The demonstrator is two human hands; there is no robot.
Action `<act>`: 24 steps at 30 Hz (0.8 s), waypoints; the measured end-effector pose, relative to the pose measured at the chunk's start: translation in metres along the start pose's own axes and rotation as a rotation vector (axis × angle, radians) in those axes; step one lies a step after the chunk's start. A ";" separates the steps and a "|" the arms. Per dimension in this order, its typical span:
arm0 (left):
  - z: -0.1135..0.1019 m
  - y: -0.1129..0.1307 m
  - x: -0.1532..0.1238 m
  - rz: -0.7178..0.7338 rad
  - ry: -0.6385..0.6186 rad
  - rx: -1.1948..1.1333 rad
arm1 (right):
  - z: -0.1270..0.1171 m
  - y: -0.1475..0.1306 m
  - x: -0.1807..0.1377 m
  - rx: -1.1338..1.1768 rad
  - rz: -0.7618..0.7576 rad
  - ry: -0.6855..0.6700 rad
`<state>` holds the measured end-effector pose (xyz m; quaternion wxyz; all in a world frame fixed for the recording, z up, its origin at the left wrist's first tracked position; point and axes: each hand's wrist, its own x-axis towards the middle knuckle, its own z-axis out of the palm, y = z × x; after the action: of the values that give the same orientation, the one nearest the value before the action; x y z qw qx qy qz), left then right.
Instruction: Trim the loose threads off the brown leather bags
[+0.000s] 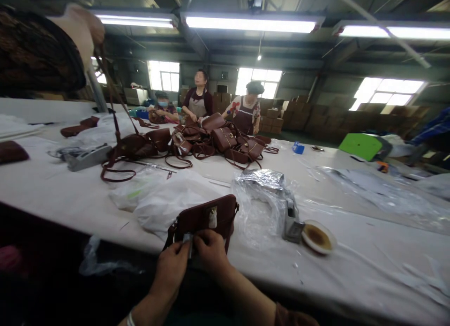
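A dark red-brown handbag [225, 208] stands tilted at the table's front edge, with a gold-coloured clasp part and a pale wrapping piece [213, 218] on its front. My left hand [171, 265] is closed in a pinch on a small silvery-grey strip [188, 241] before the bag's lower front. Right beside it, my right hand [213, 250] has its fingers curled and pressed together against the bag's front; whatever they pinch is hidden. White bag-like wrapping [168, 201] lies behind and left of the handbag. Clear plastic film [256, 213] is at its right.
Several brown handbags [223, 138] are heaped mid-table. A tape dispenser [293, 223] and a dish of brown stuff [318, 237] stand at right; another grey dispenser [89, 157] is at left. A co-worker's arm [75, 37] lifts a bag's strap at upper left. Co-workers [198, 103] are behind the table.
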<state>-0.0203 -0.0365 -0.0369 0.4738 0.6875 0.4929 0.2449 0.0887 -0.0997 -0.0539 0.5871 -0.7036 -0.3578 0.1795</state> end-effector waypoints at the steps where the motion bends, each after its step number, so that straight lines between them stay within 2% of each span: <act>1: -0.002 0.001 -0.001 -0.003 -0.014 -0.014 | -0.004 0.000 -0.001 -0.070 -0.119 -0.005; 3: -0.005 0.005 -0.002 0.000 -0.041 -0.022 | -0.010 -0.001 -0.003 -0.197 -0.320 -0.060; 5: -0.009 0.009 -0.002 0.020 -0.056 0.037 | -0.013 -0.004 -0.003 -0.262 -0.352 -0.100; 7: -0.012 0.013 -0.003 0.054 -0.067 0.137 | -0.011 -0.007 -0.002 -0.258 -0.189 -0.077; 10: -0.015 0.017 -0.002 0.107 -0.066 0.248 | -0.004 -0.011 0.002 -0.151 0.156 -0.109; 13: -0.016 0.018 -0.002 0.133 -0.059 0.283 | 0.001 -0.014 0.006 -0.013 0.346 -0.171; 16: -0.017 0.017 -0.003 0.142 -0.068 0.258 | 0.004 -0.019 0.008 0.072 0.377 -0.116; 20: -0.017 0.016 -0.004 0.131 -0.040 0.154 | 0.005 -0.025 0.009 0.050 0.316 -0.022; 24: -0.016 0.015 -0.004 0.070 -0.006 0.092 | 0.007 -0.026 0.010 0.034 0.308 -0.021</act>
<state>-0.0283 -0.0341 -0.0160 0.4344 0.7261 0.4777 0.2365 0.0831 -0.0864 -0.0288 0.5606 -0.7382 -0.2489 0.2808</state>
